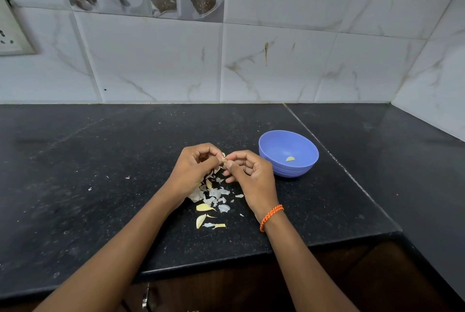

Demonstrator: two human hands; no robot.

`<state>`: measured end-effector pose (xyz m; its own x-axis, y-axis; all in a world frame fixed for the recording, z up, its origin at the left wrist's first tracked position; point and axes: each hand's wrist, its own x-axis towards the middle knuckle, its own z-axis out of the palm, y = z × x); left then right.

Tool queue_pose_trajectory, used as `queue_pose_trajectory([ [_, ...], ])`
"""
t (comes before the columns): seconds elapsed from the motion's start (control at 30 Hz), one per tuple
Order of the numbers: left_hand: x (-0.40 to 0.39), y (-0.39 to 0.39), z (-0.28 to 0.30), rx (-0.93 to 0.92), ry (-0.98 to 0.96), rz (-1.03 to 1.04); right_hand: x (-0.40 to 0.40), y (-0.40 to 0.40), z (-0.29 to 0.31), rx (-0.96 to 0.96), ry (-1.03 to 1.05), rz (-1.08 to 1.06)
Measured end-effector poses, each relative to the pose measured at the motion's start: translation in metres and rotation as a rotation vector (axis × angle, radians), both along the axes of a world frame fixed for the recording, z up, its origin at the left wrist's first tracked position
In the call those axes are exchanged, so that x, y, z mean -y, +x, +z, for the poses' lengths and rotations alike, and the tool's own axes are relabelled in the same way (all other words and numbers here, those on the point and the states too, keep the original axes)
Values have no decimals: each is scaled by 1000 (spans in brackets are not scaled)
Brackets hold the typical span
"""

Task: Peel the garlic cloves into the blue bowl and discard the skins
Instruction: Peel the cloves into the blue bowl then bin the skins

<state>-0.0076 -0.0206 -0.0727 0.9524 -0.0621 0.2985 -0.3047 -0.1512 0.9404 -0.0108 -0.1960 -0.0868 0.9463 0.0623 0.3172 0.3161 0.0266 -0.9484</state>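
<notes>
Garlic clove (224,160) pinched between your left hand (195,168) and right hand (247,173), fingertips of both curled onto it, held above the surface (100,160). Loose skins (214,193) heaped just below your hands. Blue bowl (288,152) just right of your right hand, one peeled clove (290,159) inside.

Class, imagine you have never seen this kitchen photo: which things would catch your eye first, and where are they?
Two hands meet mid-counter, pinching a garlic clove between them. Right of them stands the blue bowl holding one peeled clove; pale skins litter the black counter beneath the hands.
</notes>
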Motion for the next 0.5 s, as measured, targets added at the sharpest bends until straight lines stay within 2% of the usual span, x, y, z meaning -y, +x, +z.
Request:
queue_pose_trajectory([
  [0.1,-3,2,0,34,79,43,1,0,0,6,42,-38],
  [0.4,-6,3,-9,184,608,284,3,0,2,23,108,-98],
  [0.5,-7,6,-13,177,710,306,4,0,2,11,118,-98],
])
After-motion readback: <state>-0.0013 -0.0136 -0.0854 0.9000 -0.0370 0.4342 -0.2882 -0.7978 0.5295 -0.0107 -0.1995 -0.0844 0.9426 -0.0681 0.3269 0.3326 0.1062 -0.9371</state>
